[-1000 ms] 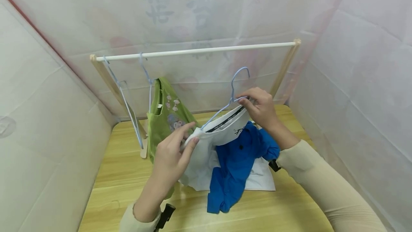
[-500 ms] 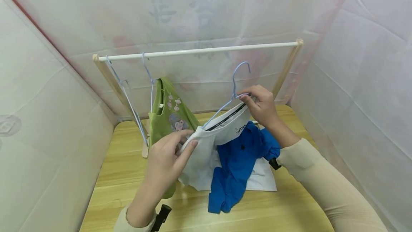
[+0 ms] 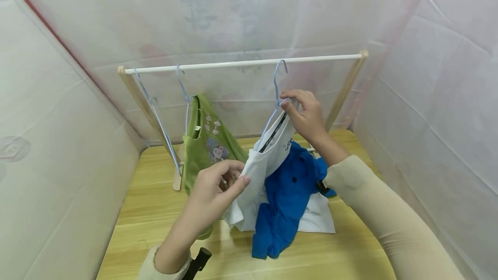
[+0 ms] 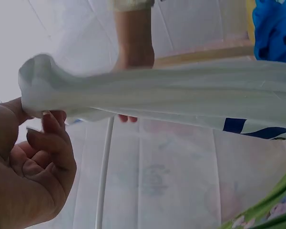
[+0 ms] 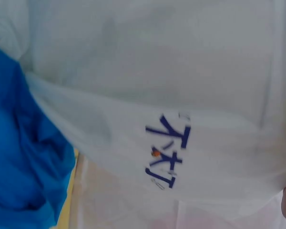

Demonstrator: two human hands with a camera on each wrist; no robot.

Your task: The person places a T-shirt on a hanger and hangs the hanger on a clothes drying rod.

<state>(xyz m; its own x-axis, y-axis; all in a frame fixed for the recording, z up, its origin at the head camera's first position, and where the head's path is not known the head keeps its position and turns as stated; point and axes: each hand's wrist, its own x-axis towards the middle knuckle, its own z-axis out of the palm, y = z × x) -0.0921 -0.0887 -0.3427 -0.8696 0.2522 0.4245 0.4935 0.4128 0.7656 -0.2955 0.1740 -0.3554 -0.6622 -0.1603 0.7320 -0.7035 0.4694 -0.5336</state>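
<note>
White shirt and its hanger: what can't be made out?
- Head: far shoulder of the hanger, hidden by right hand and white shirt.
- Head: lettering on the dark neck strip, too small.
- Head: whether white shirt continues under the covering blue garment.
- Right wrist: most of right hand, cut off by right edge.

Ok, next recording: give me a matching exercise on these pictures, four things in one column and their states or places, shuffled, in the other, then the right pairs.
Things
1. green top
2. blue garment
3. white shirt
4. leftmost hanger

States or places
A. bare, hooked near the left end of the rail
B. on a hanger, between the left hand and the right hand
C. hung from the rail, with no hand on it
D. lying rumpled, its lower end on the table

Pairs: 1-C, 2-D, 3-B, 4-A
</note>
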